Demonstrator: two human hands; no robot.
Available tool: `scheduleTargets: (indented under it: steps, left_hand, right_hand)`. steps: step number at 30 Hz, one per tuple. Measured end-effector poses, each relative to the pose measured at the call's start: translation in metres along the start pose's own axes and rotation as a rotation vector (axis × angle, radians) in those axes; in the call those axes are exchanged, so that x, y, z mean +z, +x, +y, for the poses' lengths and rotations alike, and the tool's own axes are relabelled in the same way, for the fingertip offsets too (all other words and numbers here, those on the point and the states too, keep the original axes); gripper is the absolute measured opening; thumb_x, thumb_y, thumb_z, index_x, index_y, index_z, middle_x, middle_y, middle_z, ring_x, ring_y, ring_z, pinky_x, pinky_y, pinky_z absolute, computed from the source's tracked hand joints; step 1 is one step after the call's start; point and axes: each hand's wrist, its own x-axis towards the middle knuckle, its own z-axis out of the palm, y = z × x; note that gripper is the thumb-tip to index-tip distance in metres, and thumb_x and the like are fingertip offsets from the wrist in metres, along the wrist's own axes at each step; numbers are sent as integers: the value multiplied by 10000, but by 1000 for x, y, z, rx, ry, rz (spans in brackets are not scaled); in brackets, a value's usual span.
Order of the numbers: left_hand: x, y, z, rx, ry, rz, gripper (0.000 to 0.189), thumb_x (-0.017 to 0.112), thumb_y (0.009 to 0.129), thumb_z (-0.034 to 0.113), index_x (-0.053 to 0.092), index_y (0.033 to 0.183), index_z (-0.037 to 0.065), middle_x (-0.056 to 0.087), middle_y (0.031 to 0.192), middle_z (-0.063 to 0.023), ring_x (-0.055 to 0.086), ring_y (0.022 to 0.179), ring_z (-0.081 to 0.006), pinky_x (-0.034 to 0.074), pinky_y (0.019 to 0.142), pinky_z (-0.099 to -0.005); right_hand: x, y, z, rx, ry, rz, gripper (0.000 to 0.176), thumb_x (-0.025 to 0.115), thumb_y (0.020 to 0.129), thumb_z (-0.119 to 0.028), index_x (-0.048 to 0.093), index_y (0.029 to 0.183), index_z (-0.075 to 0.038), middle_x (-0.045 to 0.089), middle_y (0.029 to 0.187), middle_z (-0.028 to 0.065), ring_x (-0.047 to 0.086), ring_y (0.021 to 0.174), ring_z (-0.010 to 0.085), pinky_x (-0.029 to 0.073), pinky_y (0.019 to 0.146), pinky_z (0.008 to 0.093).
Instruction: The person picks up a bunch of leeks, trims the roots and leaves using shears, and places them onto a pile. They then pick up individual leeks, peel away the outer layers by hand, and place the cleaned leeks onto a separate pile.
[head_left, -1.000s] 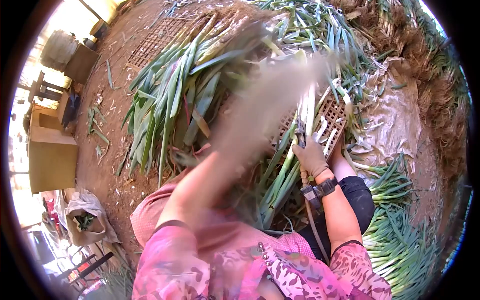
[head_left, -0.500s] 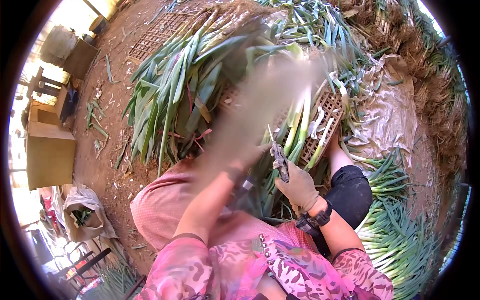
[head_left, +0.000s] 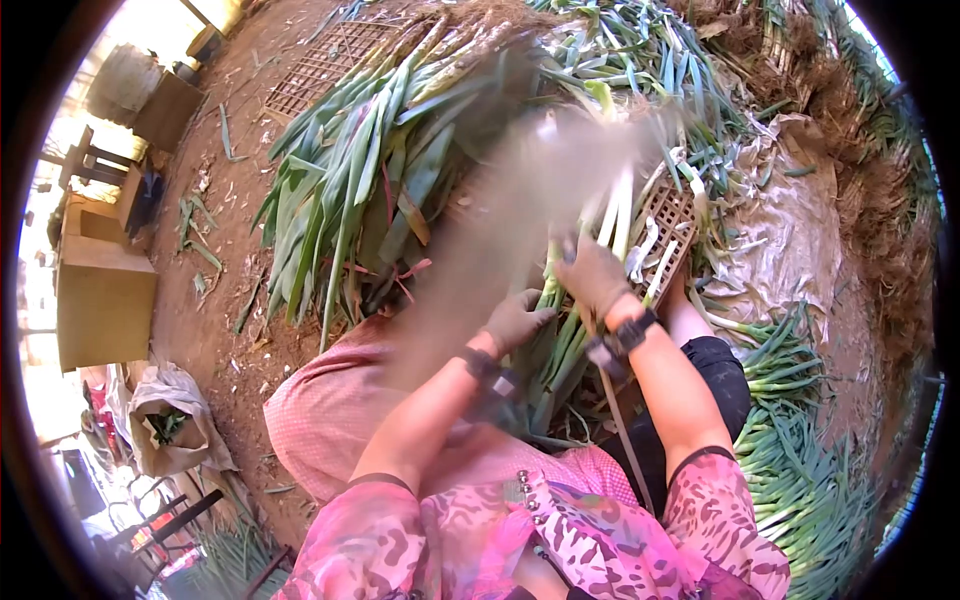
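Note:
My left hand (head_left: pixel 517 320), in a grey-brown glove, is beside the leek stalks (head_left: pixel 565 350), thumb and a finger apart, with nothing visible between them. To its right, my gloved right hand (head_left: pixel 597 277) is closed round a metal hand tool (head_left: pixel 570 246), mostly hidden by the glove, at the upper stalks. A thin pale strip (head_left: pixel 625 435) runs from below the right hand down to my lap. White and green leeks (head_left: pixel 622 215) lie over a brown plastic crate (head_left: pixel 668 225). A blurred smudge covers the middle of the view.
A large heap of untrimmed leeks (head_left: pixel 340 190) lies at the upper left, by another crate (head_left: pixel 325 65). Cleaned leeks (head_left: pixel 800 480) are piled at the lower right beside a crumpled sheet (head_left: pixel 790 210). A wooden box (head_left: pixel 105 300) and a sack (head_left: pixel 175 420) stand left.
My right hand has moved up and over the stalks, its tool now mostly hidden. My left hand has shifted slightly down. The pale strip now shows below the right hand.

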Motion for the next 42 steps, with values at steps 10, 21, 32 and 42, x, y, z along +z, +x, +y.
scheduleTargets:
  steps: [10,21,32,42]
  left_hand:
    - [8,-13,5,-77,109,-57,534,701,888,321,611,1339,49,712,1156,-194,687,1078,-279,509,962,-369]
    - [17,-17,15,-44,404,-5,497,643,869,359,644,1257,49,703,1115,-231,673,1060,-377,514,934,-440]
    - [-146,63,137,525,960,643,352,667,856,329,689,1130,109,692,1100,-155,660,1030,-332,523,916,-430]
    - [-300,83,147,-143,746,866,688,702,835,418,550,1378,24,626,1296,-271,604,1224,-392,458,1059,-427]
  right_hand:
    - [-12,16,10,49,-54,-53,560,637,839,-420,609,1148,46,706,1020,279,693,990,405,534,896,445]
    - [-25,51,-8,57,-83,-41,553,660,818,-435,652,1142,13,711,1066,246,689,1019,384,532,904,436]
    - [-32,16,39,194,-146,-1,503,671,841,-410,637,1066,39,702,990,286,682,971,433,534,876,473]
    - [-16,-1,30,173,-206,-13,564,669,838,-420,581,1160,34,702,1084,248,685,1035,400,536,914,463]
